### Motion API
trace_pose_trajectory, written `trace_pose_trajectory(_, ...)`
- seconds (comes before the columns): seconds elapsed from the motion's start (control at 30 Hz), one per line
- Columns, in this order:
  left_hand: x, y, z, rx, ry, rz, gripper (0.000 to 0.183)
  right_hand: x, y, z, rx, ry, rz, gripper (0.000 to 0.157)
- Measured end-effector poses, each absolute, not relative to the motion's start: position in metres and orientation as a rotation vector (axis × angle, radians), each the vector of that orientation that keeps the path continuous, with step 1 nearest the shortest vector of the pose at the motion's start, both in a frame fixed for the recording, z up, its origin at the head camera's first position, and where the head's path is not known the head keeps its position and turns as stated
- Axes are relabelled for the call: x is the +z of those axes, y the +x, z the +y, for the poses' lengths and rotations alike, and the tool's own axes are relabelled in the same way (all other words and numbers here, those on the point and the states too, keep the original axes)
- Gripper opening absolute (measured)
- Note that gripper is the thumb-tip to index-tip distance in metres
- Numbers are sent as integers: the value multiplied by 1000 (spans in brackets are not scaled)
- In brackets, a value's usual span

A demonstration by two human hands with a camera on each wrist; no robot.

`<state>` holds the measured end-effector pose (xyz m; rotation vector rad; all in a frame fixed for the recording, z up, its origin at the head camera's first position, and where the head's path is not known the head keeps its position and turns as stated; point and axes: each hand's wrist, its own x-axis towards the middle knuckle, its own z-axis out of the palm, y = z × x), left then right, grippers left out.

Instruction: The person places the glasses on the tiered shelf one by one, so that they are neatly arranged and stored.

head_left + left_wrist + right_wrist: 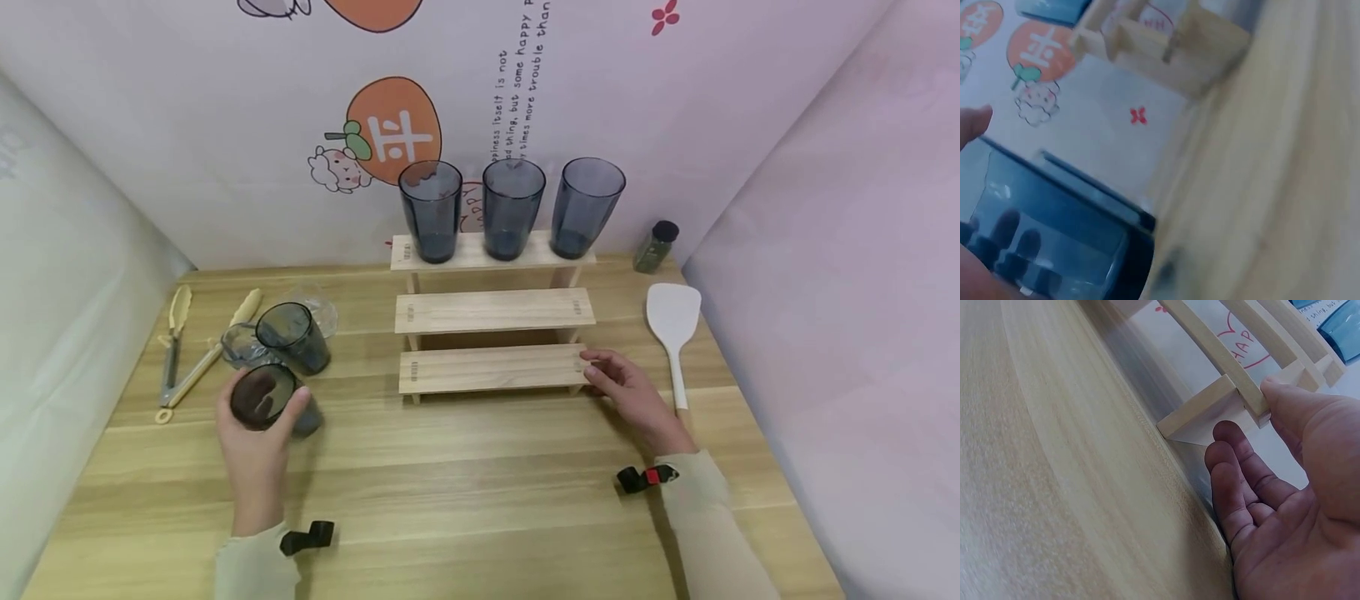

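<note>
My left hand (255,442) grips a blue-grey tinted glass (264,397) around its side, thumb on the right. In the left wrist view the glass (1054,231) is large, with fingers showing through its wall. Just behind it stands a second tinted glass (294,337). At the right end of a three-step wooden rack (495,369), my right hand (633,398) holds the lowest step between thumb and fingers. The right wrist view shows that thumb at the step's end (1254,406), other fingers bent loosely below. Three matching glasses (512,208) line the top step.
Left of the glasses lie tongs (174,354) with beige tips, and a clear glass vessel (242,346). On the right are a white spatula (673,312) and a dark-capped jar (656,247). White printed sheeting (225,125) walls in the wooden table (450,500).
</note>
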<state>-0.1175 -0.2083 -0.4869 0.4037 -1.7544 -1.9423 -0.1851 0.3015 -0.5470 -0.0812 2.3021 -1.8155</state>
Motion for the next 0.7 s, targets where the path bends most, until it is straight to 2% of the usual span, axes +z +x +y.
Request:
trace_pose_trajectory(0.27, -430, -151, -168, -2274, -215, -1938, 82, -546, -187, 301, -1783, -61, 2317, 45)
trace_pose_trajectory(0.53, -386, -217, -70, -2544, -936, -1991, 89, -544, -184, 302, -1791, -113, 2339, 42)
trace_pose_trajectory(0.7, -377, -245, -3, -2536, -1003, -2076, 80, -543, -181, 302, -1807, -125, 2340, 39)
